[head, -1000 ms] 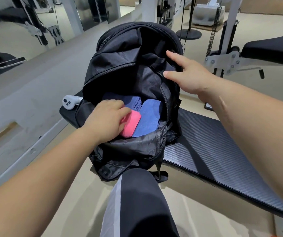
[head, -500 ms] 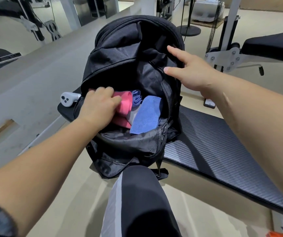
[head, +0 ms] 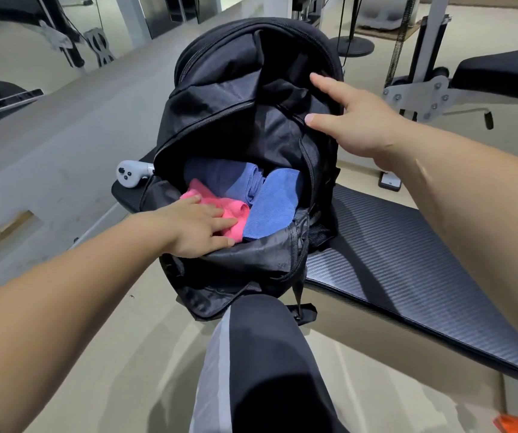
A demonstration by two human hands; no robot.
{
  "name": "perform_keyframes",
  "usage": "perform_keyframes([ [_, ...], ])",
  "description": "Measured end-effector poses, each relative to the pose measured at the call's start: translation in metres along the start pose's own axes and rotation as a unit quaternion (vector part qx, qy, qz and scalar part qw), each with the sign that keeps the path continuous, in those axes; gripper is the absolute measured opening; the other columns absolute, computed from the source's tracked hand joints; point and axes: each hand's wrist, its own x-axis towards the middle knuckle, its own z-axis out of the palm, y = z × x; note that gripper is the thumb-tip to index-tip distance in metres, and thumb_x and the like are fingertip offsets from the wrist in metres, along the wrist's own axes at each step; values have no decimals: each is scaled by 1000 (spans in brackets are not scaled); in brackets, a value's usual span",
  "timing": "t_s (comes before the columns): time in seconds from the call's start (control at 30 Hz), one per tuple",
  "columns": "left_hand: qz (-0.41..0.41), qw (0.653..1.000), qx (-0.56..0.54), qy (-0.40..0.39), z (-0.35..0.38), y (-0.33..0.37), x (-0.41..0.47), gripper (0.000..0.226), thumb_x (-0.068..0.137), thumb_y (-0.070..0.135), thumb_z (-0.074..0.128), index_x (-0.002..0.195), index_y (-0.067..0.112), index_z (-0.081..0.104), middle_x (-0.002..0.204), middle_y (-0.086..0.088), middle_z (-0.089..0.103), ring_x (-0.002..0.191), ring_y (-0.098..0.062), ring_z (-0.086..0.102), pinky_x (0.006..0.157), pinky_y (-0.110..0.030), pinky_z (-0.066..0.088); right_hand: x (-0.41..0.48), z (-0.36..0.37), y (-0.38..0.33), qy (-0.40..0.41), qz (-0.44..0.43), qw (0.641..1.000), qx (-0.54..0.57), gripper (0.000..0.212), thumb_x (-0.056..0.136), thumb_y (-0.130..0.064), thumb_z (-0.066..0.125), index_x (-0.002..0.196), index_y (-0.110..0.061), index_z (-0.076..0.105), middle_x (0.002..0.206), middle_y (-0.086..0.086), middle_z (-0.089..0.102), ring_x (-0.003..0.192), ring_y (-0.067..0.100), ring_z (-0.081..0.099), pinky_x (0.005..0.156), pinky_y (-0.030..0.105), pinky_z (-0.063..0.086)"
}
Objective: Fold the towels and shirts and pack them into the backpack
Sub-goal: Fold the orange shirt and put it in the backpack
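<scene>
While the spread right hand (head: 357, 126) touches the black fabric backpack (head: 220, 73), the flat left hand (head: 201, 228) presses a pink towel (head: 239, 214) inside.

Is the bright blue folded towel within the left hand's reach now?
Likely yes: the bright blue folded towel lies uncovered in the open black backpack, beside the pink cloth the left hand presses.

A gym, with a padded bench (head: 407, 260) (and machine frame (head: 414, 95)).

Both arms are extended forward. The left hand (head: 201, 228) is laid palm down, fingers straight; the right hand (head: 357, 123) is held higher, forefinger and thumb spread.
</scene>
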Motion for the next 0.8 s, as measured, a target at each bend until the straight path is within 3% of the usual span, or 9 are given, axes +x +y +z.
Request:
perform_keyframes([
  [0.1, -13, 998, 20, -50, -7, 5, 8, 67, 102, 64, 16, 162, 33, 6, 170, 1, 6, 156, -18, 1, 125, -43, -5, 0, 0, 1, -2, -1, 1000, -2, 63, 96, -30, 65, 152, -41, 38, 155, -16, 40, 121, -10, 36, 92, 2, 26],
  [0.2, -14, 999, -1, -29, -8, 3, 13, 62, 104, 60, 18, 161, 35, 16, 169, 3, 15, 156, -18, 10, 125, -45, 0, 0, 2, 4, -2, -5, 1000, -10, 64, 96, -32, 64, 152, -43, 36, 155, -16, 40, 124, -6, 40, 92, 3, 28],
  [0.3, -11, 990, -76, 119, -7, 1, 4, 45, 104, 46, 34, 146, 38, 48, 149, 2, 52, 140, -22, 43, 115, -41, 29, 1, 5, 8, 0, -7, 1000, -19, 63, 95, -36, 61, 151, -49, 33, 154, -13, 42, 128, 4, 46, 103, 17, 34],
  [0.37, -33, 960, -144, 238, -7, 7, -6, 43, 98, 46, 36, 133, 37, 61, 126, -1, 65, 121, -26, 57, 101, -41, 45, 0, 6, 11, -8, -16, 999, -30, 64, 94, -41, 58, 151, -51, 30, 156, -9, 40, 136, 9, 43, 113, 26, 33],
  [0.47, -28, 902, -227, 367, -17, 39, -22, 41, 94, 44, 39, 117, 28, 69, 109, 3, 66, 104, -24, 61, 89, -43, 50, -10, 7, 14, -26, -37, 999, -23, 62, 95, -42, 55, 152, -46, 32, 157, -4, 38, 143, 10, 35, 121, 35, 26],
  [0.6, 56, 835, -300, 457, -44, 103, -35, 34, 95, 38, 47, 113, 19, 69, 107, 3, 65, 100, -21, 60, 88, -40, 49, -36, 0, 16, -36, -50, 998, 21, 47, 100, -31, 55, 145, -38, 49, 148, -7, 45, 138, 7, 40, 118, 40, 33],
  [0.67, 86, 823, -322, 460, -56, 135, -31, 30, 96, 34, 51, 115, 19, 68, 110, 4, 64, 101, -16, 59, 89, -36, 48, -54, -9, 19, -48, -50, 997, 20, 42, 102, -26, 54, 143, -33, 53, 145, -9, 47, 135, 8, 43, 117, 34, 34],
  [0.77, 112, 829, -324, 442, -73, 184, -12, 34, 96, 34, 48, 123, 20, 64, 117, 4, 63, 107, -17, 58, 91, -37, 48, -85, -29, 38, -72, -25, 997, 21, 39, 105, -16, 49, 143, -22, 54, 150, -5, 48, 134, 3, 42, 109, 8, 31],
  [0.8, 116, 838, -321, 426, -79, 201, -4, 37, 96, 36, 46, 126, 20, 62, 120, 3, 62, 109, -18, 57, 92, -38, 48, -96, -37, 51, -74, -6, 997, 20, 39, 106, -15, 46, 144, -20, 54, 151, -4, 48, 136, 3, 41, 106, 6, 30],
])
